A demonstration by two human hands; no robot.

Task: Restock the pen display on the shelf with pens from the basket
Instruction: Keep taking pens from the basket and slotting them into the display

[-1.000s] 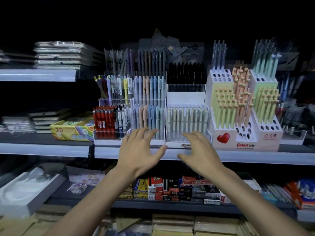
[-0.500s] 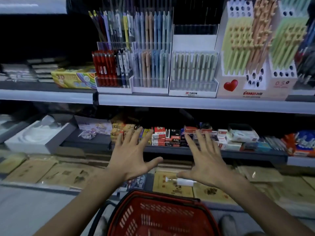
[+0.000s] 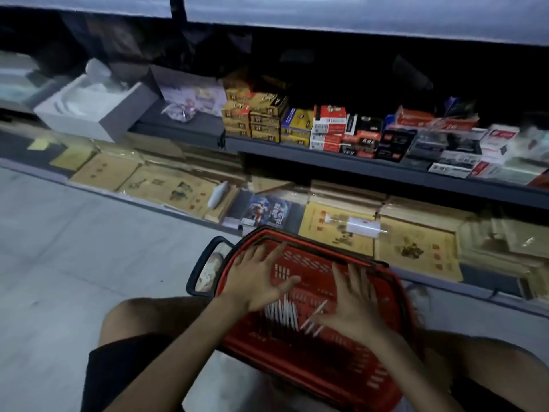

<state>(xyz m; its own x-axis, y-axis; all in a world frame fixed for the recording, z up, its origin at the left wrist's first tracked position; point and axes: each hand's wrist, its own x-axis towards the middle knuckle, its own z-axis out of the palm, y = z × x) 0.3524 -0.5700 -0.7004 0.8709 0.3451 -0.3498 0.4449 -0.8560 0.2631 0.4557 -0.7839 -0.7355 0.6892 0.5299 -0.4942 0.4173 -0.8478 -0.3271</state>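
Observation:
A red plastic basket [image 3: 380, 361] stands on the floor between my knees. Several pale pens [image 3: 282, 315] lie on its bottom. My left hand [image 3: 255, 278] is spread flat above the basket's far left part, fingers straight, holding nothing. Over the basket's right half my right hand [image 3: 353, 304] hovers, fingers straight too and empty, just right of the pens. The pen display is out of the frame above.
A dark shelf [image 3: 326, 162] with small red, yellow and black boxes [image 3: 326, 126] runs above the basket. Flat yellow and brown packets [image 3: 413, 245] lie on the bottom ledge behind it. A white tray box [image 3: 95, 108] sits at the left. Grey floor [image 3: 89, 248] lies to the left.
The view has dropped from the pen display down to the basket. Both hands came down from the shelf and now hover inside the basket, still spread and empty.

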